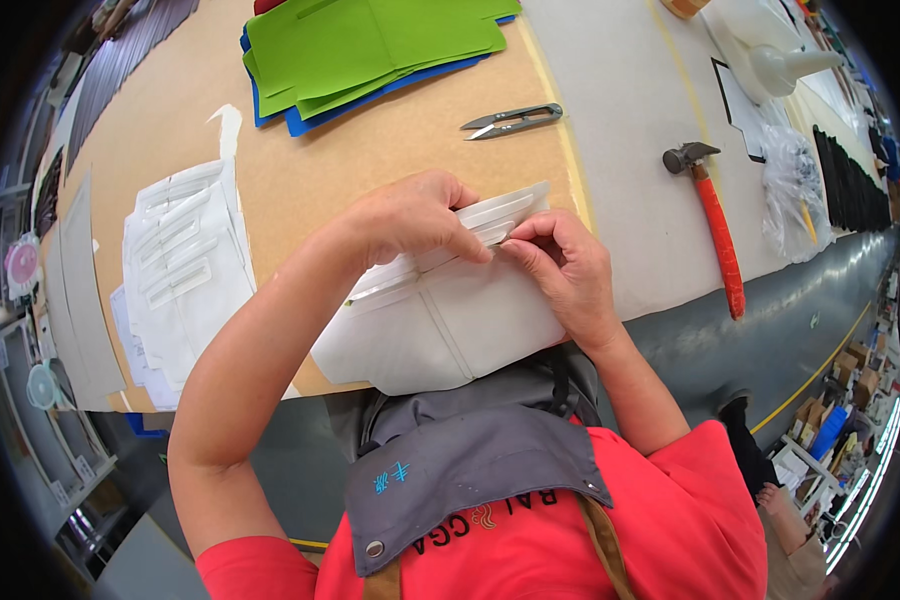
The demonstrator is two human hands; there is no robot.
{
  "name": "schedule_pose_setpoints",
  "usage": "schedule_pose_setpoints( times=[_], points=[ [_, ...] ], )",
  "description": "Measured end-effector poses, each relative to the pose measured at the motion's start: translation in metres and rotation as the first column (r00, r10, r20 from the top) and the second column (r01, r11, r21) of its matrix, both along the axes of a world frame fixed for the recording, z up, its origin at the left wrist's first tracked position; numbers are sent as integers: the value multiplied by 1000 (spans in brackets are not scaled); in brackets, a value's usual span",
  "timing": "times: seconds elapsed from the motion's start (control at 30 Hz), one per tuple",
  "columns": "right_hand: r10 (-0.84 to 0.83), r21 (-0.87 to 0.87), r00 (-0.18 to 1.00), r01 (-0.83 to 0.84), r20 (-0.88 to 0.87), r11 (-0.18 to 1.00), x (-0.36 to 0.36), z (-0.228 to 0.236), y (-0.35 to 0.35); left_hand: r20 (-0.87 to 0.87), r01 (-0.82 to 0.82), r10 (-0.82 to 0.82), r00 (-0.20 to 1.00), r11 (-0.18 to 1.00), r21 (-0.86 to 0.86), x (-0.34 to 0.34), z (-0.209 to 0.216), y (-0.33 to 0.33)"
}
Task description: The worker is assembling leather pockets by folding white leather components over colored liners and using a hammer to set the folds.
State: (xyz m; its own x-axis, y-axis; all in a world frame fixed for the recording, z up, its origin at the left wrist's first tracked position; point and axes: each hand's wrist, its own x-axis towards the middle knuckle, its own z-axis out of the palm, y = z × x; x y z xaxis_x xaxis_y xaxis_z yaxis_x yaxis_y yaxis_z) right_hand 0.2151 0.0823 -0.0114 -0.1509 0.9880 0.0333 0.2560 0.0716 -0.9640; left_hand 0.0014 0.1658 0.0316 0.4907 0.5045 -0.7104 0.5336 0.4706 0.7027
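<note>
Head view shows our hands, left (410, 215) and right (560, 262), pinching a white strip (500, 212) on the white piece (440, 325) at the desk (300, 180) edge, so we fear the strip may go on crooked, or the overhanging piece may slide off.

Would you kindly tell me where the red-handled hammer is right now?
In the head view the hammer lies on the grey table surface at the person's right, beyond the right hand, beside a clear plastic bag.

1 hammer (711, 215), 1 pr snips (511, 120), 2 hands.
</note>
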Motion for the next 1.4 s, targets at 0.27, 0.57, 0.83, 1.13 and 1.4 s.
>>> schedule_pose_setpoints(
  times=[0.27,0.57,0.83,1.13,1.4],
  points=[
    [8,24,987,-12,162,1000,-2,16,4,29,14,-14,999,1000,16,1,3,-1],
    [101,94,882,-162,460,982,8,19,35,62,-136,220,974,339,931,22,-22,-112],
    [185,-119,881,-147,436,982,9,26,43,42,-109,265,963,244,964,22,-46,-127],
    [165,-73,840,-149,518,986,6,26,40,60,-126,267,962,237,963,24,-49,-128],
    [121,-96,855,-84,503,992,6,27,46,26,-88,256,966,234,968,24,-46,-127]
  ],
)
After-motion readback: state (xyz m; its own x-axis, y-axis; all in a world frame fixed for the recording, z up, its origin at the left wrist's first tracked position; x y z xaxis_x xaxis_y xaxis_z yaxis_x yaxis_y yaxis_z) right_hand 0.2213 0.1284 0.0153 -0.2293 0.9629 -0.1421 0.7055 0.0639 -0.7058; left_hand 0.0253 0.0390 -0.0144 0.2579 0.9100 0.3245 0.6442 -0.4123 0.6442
